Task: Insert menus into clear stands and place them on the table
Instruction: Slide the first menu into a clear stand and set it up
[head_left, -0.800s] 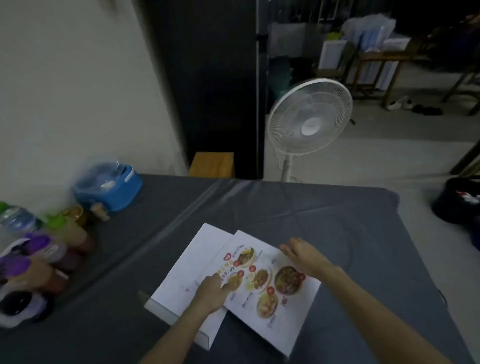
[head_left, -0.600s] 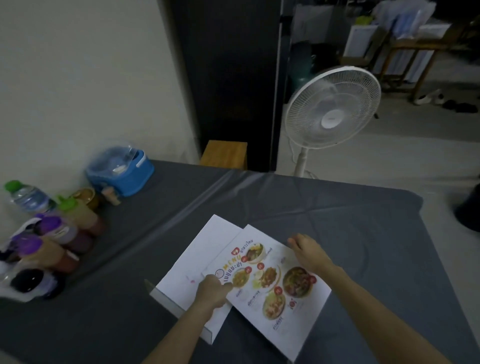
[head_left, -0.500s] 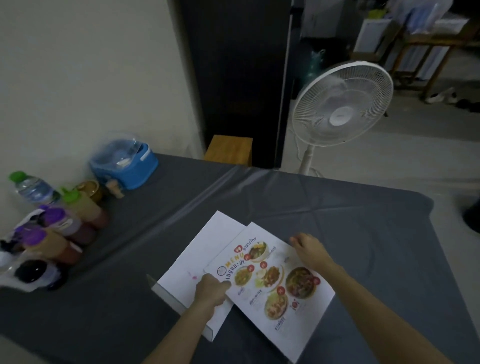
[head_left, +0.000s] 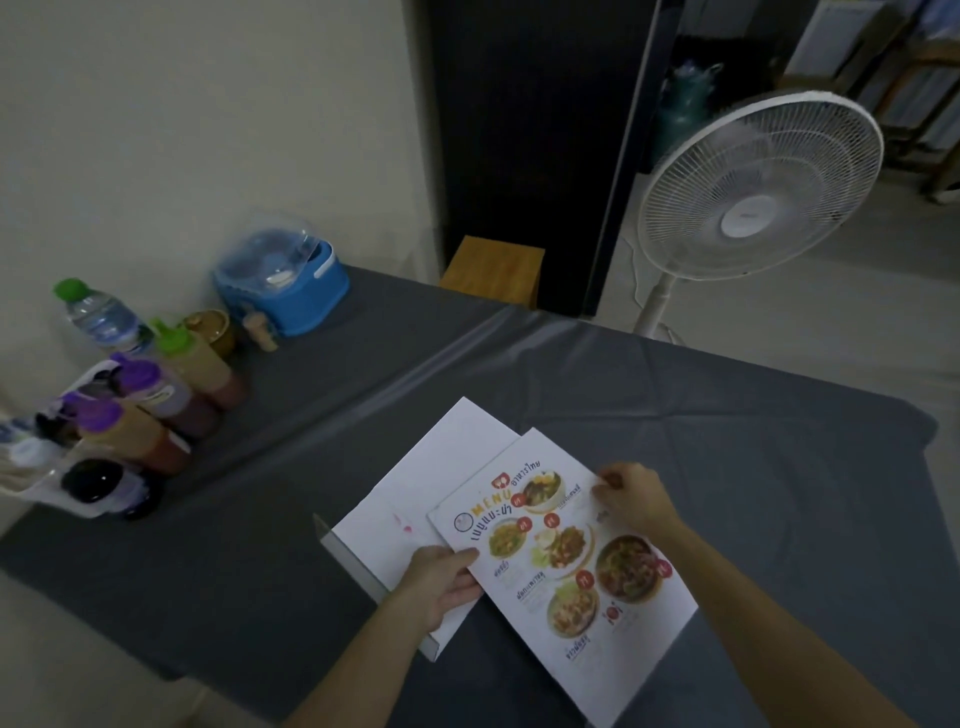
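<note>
A printed menu (head_left: 563, 566) with food photos lies on the grey-clothed table (head_left: 753, 467), overlapping a clear stand (head_left: 410, 525) that lies flat at its 9 o'clock side with a blank white sheet showing in it. The stand's base flap rises as a narrow upright edge along its near-left border.

The left hand (head_left: 441, 579) sits at about 8 o'clock of the menu, on the seam where menu and stand overlap. Its fingers are curled, the thumb lies on top across the menu's left edge, and the other fingers are tucked beneath, so it pinches the menu's edge; whether it also grips the stand's sheet I cannot tell.

The right hand (head_left: 631, 499) rests at about 1 o'clock of the menu, over its far-right edge. Its fingers are bent and close together, the tips pressing or pinching that edge; I cannot tell which.

From the menu, a cluster of sauce bottles (head_left: 156, 410) with purple and green caps stands at 9 o'clock near the table's left border, with a water bottle (head_left: 101, 317) behind them. A blue lidded container (head_left: 283, 283) sits at 11 o'clock. A white pedestal fan (head_left: 758, 187) stands on the floor beyond the table at 1 o'clock.
</note>
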